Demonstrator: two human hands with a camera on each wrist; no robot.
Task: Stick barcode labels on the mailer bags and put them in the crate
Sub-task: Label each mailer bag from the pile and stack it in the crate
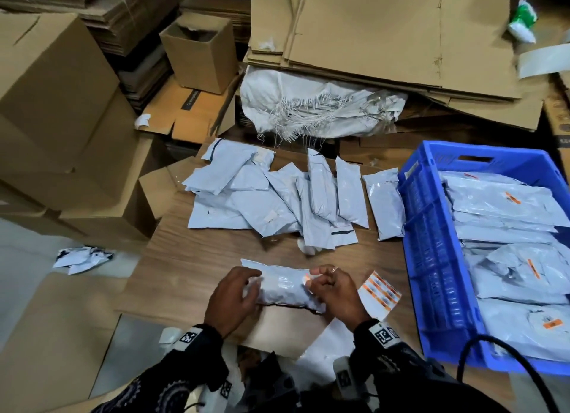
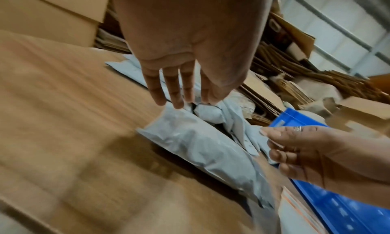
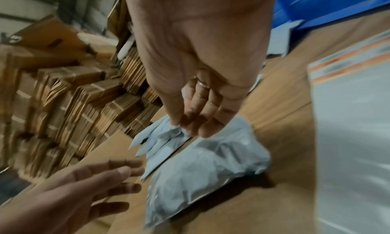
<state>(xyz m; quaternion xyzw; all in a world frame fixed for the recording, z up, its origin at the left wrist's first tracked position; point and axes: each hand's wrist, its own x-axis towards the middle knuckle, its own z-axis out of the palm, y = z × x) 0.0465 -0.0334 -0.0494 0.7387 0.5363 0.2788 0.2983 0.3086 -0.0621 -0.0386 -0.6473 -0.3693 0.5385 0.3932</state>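
Labelling step: the mailer bag [image 1: 285,287] lies on the table [image 1: 191,258] left of the blue crate [image 1: 431,258], steadied by the flat, relaxed left hand [image 1: 233,298], while the right hand [image 1: 334,290] apparently pinches a barcode label [image 1: 307,279], best smoothed from one edge outward.

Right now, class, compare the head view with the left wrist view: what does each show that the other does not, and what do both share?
Only the head view shows the orange label at the right hand and labelled bags inside the crate. Only the left wrist view shows the left hand from its palm side. Both show the mailer bag on the table.
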